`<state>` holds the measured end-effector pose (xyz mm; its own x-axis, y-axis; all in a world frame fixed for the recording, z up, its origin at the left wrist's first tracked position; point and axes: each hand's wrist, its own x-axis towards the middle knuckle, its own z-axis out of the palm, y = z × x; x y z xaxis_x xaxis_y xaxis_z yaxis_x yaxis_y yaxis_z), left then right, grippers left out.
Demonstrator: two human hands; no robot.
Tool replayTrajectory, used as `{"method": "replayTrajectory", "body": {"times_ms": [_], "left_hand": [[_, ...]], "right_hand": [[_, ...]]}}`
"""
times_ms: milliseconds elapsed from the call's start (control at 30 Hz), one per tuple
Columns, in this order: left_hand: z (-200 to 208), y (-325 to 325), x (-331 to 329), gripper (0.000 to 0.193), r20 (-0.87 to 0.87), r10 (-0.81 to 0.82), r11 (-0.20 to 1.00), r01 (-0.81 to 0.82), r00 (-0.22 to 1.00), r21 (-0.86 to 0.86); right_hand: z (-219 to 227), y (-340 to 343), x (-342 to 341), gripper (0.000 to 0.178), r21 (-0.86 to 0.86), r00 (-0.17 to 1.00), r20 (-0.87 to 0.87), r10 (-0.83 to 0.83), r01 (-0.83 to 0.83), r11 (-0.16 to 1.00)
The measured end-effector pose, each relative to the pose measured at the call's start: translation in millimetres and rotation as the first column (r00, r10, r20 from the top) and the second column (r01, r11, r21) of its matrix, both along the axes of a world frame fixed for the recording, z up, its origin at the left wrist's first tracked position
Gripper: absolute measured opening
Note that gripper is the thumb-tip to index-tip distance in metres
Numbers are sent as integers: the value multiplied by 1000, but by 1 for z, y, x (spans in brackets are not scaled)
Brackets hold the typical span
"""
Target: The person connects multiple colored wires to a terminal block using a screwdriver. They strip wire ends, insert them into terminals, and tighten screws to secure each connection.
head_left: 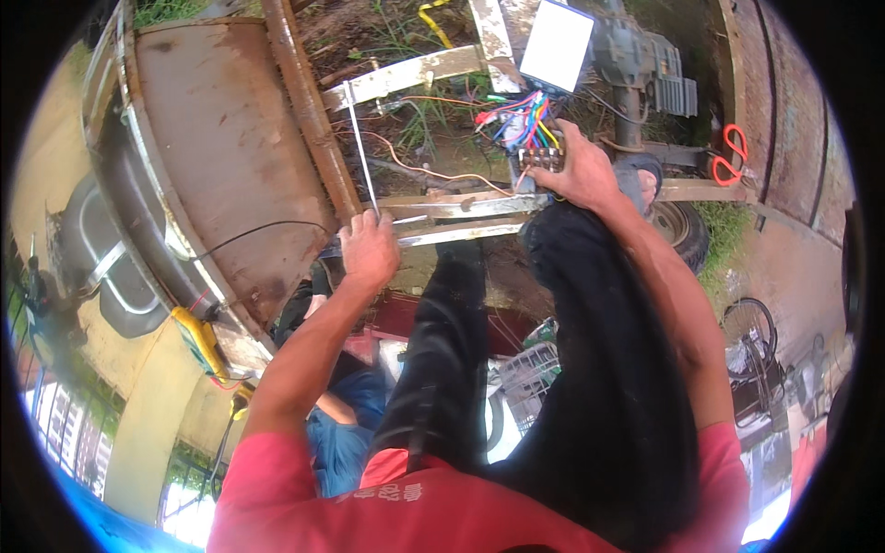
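Note:
My right hand [583,170] has its thumb and fingers closed round a dark terminal block [541,158] with metal screws. A bundle of coloured wires [527,118] fans out just above the block, beside a box with a white face [557,46]. Farther left, my left hand [371,249] is curled by a rusty frame bar [313,111]. A thin white strip [360,143] runs down into its fingers; their tips are partly hidden. A loose orange wire [433,172] stretches between the two hands, above the whitish frame rails [461,232].
Scissors with red handles [729,155] rest on the frame at right, near a gear housing [645,64] and a wheel [680,230]. A yellow multimeter [199,341] lies at left by a brown panel [221,120]. Another person's blue clothing [346,433] shows below my left arm.

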<state>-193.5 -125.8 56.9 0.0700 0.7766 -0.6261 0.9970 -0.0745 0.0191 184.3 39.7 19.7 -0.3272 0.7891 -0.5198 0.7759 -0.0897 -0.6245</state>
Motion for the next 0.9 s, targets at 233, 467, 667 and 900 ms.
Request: {"method": "replayTrajectory", "body": {"times_ms": [233, 467, 667, 900], "left_hand": [[8, 9, -2, 47, -2, 54, 992, -54, 999, -114], [17, 39, 4, 40, 71, 126, 991, -122, 989, -60], [-2, 103, 59, 32, 506, 433, 881, -469, 746, -64], [-43, 167, 120, 32, 499, 651, 738, -631, 572, -239]], "right_hand": [[9, 3, -4, 93, -38, 999, 49, 8, -6, 999], [-4, -3, 4, 94, 49, 999, 45, 13, -15, 999], [2, 2, 2, 96, 31, 997, 69, 46, -48, 998], [5, 4, 1, 93, 12, 1000, 28, -3, 3, 1000]]}}
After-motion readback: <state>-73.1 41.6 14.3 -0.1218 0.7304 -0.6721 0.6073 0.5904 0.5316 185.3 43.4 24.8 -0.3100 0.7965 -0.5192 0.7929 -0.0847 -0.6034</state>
